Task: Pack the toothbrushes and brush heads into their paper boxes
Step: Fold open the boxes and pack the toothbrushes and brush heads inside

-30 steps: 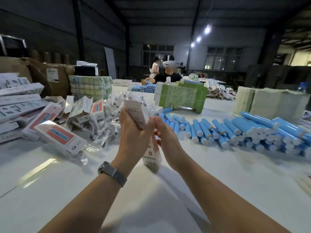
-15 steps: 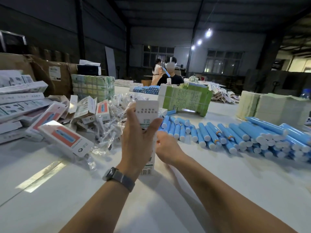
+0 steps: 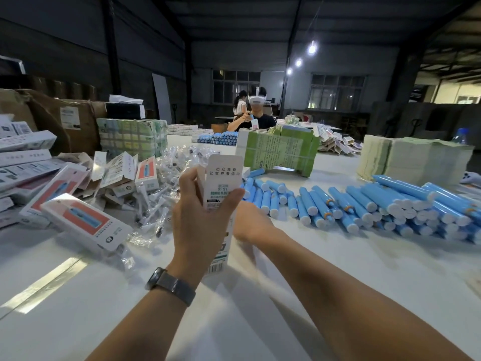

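Landmark: a tall white paper box [image 3: 223,183] stands upright on the white table [image 3: 78,308], near the middle of the view, its top flap raised.
Left hand [image 3: 200,222]: wraps around the box from the near side, thumb on the right edge, fingers on the left; a watch [image 3: 170,284] sits on the wrist.
Right hand [image 3: 253,225]: low behind the box's right side, blurred; I cannot tell whether it holds anything.
Box contents: the inside is not visible.
Right of the box: a long heap of blue toothbrush handles [image 3: 364,204] lying on the table.
Left of the box: a pile of brush heads in clear bags [image 3: 161,194], and beyond it closed white boxes [image 3: 86,220] with a red picture panel, stacked and leaning.
Behind the box: a green bundle of flat cartons [image 3: 281,152]; further back, a seated person [image 3: 257,115] wearing a headset.
Far right of the box: pale stacks of paper [image 3: 411,160].
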Demonstrator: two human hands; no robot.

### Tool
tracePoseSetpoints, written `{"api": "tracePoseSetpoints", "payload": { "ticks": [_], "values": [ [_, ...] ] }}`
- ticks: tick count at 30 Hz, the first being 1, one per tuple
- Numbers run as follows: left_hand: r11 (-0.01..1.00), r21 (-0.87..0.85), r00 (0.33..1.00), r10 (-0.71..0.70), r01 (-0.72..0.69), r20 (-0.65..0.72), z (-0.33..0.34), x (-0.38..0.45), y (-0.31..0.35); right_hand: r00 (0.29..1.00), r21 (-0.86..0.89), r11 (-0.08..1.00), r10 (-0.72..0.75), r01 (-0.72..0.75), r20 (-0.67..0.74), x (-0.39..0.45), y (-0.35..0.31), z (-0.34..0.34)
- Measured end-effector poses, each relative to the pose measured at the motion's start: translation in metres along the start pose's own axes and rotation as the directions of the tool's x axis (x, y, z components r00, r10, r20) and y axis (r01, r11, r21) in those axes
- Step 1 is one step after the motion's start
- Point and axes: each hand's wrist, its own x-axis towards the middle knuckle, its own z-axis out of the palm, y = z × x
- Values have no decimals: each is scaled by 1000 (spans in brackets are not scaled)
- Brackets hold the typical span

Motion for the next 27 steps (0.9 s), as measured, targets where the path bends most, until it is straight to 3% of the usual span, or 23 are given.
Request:
{"api": "tracePoseSetpoints", "payload": {
  "ticks": [2, 4, 7, 9, 11, 14, 17, 22, 27],
  "values": [
    [1000, 7, 1000, 15, -15, 7, 1, -3, 2, 992, 185, 978, 113, -101, -55, -4, 14, -6],
    [1000, -23, 1000, 20, -20, 10, 2, -5, 5, 974, 515, 838, 225, -177, -32, -10, 28, -15],
    [993, -115, 999, -5, 10, 40, 4, -9, 10, 952, 914, 359, 295, -189, 81, -22, 35, -32],
    [986, -169, 995, -1, 18, 100, 6, -12, 12, 970, 990, 57, 212, -133, 118, -31, 33, -48],
    [978, -207, 990, 8, 22, 143, 5, -14, 13, 991, 991, -107, 97, -79, 89, -39, 28, -65],
    [960, -275, 960, 34, 46, 278, 2, -16, 9, 1000, 983, -183, 7, 13, -12, -48, 17, -88],
    [927, -354, 887, 60, 121, 459, 1, -17, 6, 994, 953, -285, 60, 104, -90, -52, 6, -101],
    [952, -292, 807, 99, 94, 583, -1, -19, 8, 949, 965, -66, 211, 253, -234, -55, 4, -104],
    [974, -176, 816, -15, 143, 578, 3, -25, 13, 872, 935, -7, 363, 354, -328, -58, 5, -111]
  ]
}}
